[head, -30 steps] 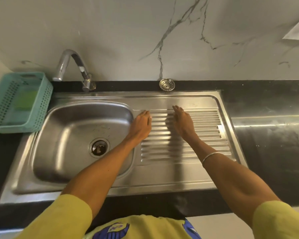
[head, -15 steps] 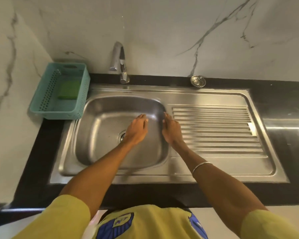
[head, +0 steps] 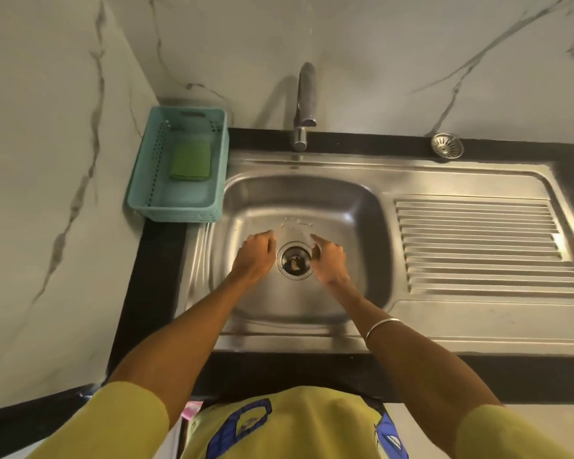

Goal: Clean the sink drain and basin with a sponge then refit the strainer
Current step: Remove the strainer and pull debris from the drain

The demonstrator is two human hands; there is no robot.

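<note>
The steel sink basin (head: 345, 207) has an open drain (head: 295, 260) with dark debris inside and no strainer in it. My left hand (head: 254, 256) hovers just left of the drain, fingers loosely curled, holding nothing. Just right of the drain is my right hand (head: 330, 258), fingers relaxed and empty. The round metal strainer (head: 447, 145) lies on the black counter ledge at the back right. A green sponge (head: 190, 160) sits inside a teal plastic basket (head: 140, 193) left of the sink.
A chrome tap (head: 304, 104) rises behind the basin. The ribbed draining board (head: 484, 246) extends right of the basin. Marble walls close off the back and left. The black counter (head: 153, 293) frames the sink.
Both hands moved left from the draining board, over the basin, and now flank the drain. The view shifted left as well.
</note>
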